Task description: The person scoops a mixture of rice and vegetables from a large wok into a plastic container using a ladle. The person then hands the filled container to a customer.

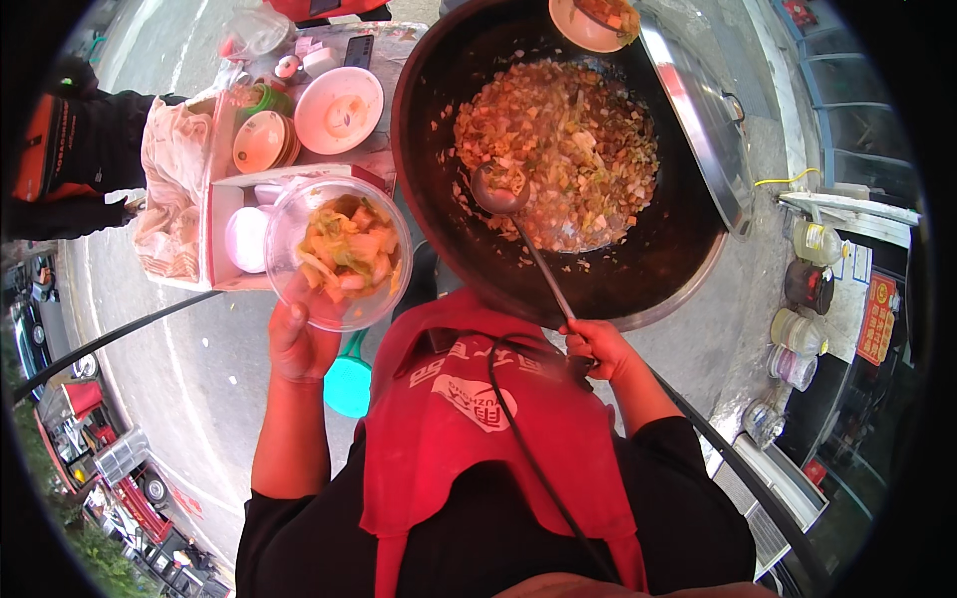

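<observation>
My left hand (pixel 303 336) holds up a clear plastic bowl (pixel 280 261) by its near side. Chunks of cooked vegetables (pixel 351 247), cabbage-like leaves among them, lie in it. In my right hand (pixel 598 347) is the handle end of a metal ladle (pixel 534 250). Its scoop, with some food in it, rests at the left of the stewed, diced food (pixel 568 149) in a big dark wok (pixel 650 254). At the wok's far rim sits a bowl (pixel 576 26) with more food inside. A metal lid (pixel 699 127) leans at the wok's right side.
Left of the wok, a table (pixel 407 37) bears a white bowl (pixel 340 108), stacked small bowls (pixel 258 142), a phone (pixel 359 51) and a box (pixel 224 261) of plastic bags and lids. A person in dark clothing (pixel 112 142) stands beyond it. Several plastic jugs (pixel 796 331) line the right.
</observation>
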### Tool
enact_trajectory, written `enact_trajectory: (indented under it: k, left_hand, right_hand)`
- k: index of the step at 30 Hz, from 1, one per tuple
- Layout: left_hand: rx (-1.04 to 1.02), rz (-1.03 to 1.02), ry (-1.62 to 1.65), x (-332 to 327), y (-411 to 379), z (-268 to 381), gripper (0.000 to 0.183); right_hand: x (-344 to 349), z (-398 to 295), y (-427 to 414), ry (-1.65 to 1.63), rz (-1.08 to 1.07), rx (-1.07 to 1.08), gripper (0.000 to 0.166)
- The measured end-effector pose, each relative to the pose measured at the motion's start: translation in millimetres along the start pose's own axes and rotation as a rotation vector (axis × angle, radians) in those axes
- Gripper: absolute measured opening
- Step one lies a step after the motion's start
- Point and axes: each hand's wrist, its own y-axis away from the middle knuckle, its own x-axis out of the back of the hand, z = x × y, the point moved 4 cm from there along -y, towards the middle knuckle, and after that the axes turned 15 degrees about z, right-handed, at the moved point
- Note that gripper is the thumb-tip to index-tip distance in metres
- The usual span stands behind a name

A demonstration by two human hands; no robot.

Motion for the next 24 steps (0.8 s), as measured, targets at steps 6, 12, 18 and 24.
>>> enact_trajectory:
  k: [6, 12, 18, 24]
  left_hand:
    - [0.006, -0.016, -0.028, -8, -17, -7, 0.096]
    - [0.118, 0.002, 0.123, 5, -85, -51, 0.052]
    - [0.217, -0.011, 0.003, -22, -175, -102, 0.048]
    - [0.308, -0.247, 0.031, -98, -208, -123, 0.046]
  right_hand:
    - [-4, -23, 54, 0.454, 0.299, 0.305, 0.022]
    - [-29, -33, 174, 0.448, 0.338, 0.394, 0.022]
    - [-72, -7, 273, 0.504, 0.521, 0.553, 0.021]
    - [-109, 14, 280, 0.816, 0.823, 0.78, 0.023]
